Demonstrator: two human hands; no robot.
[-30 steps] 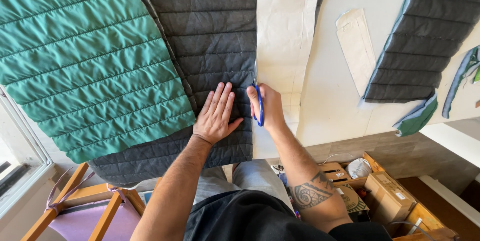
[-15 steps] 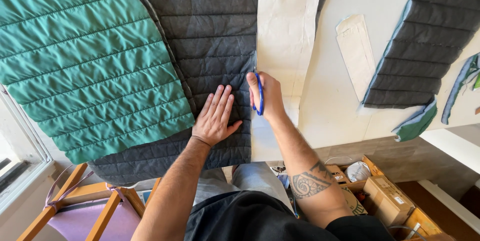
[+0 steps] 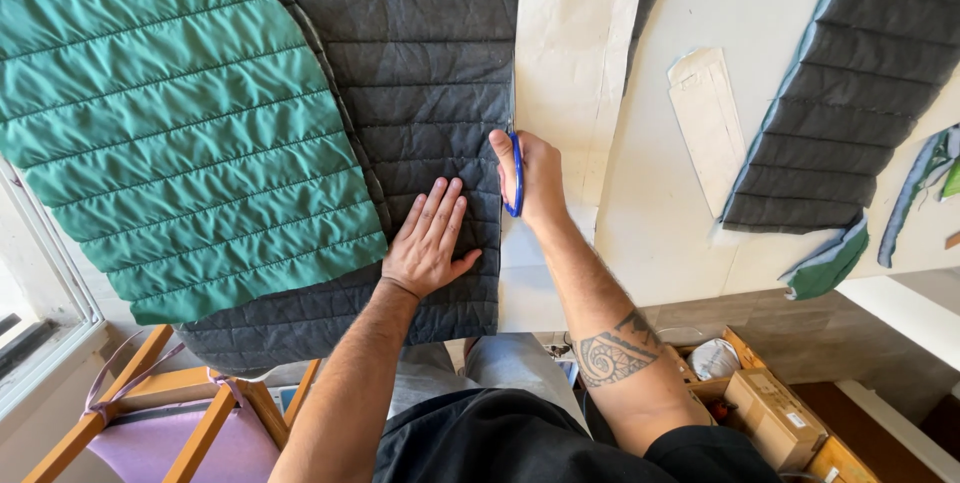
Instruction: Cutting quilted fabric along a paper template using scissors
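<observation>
Head view, looking down on a cutting table point(image 3: 690, 233). Left hand point(image 3: 428, 243) pressed flat, fingers spread wide, on dark grey quilted fabric point(image 3: 420, 73) near the table's front edge; nothing gripped, only holding the cloth down. Right hand point(image 3: 535, 178) just beside it, fingers curled closed through the blue handles of scissors point(image 3: 516, 178), blades pointing away along the fabric's right edge, where a long beige paper pattern point(image 3: 575, 63) lies touching it. Blades mostly hidden by hand and cloth; cannot tell how far apart.

Green quilted panel point(image 3: 170, 133) overlapping the grey fabric toward the table's left edge. Smaller paper pattern piece point(image 3: 708, 118), another dark quilted piece point(image 3: 850, 93) and trimmed strips point(image 3: 828, 265) toward the right edge, well apart from the hands. Wooden chair point(image 3: 170, 413) and cardboard boxes point(image 3: 775, 413) below the table's front edge.

Quilted fabric judged light, soft, padded and floppy, likely to shift or bunch under blades; best steadied with a flat palm close beside the cut line, not pinched or lifted.
</observation>
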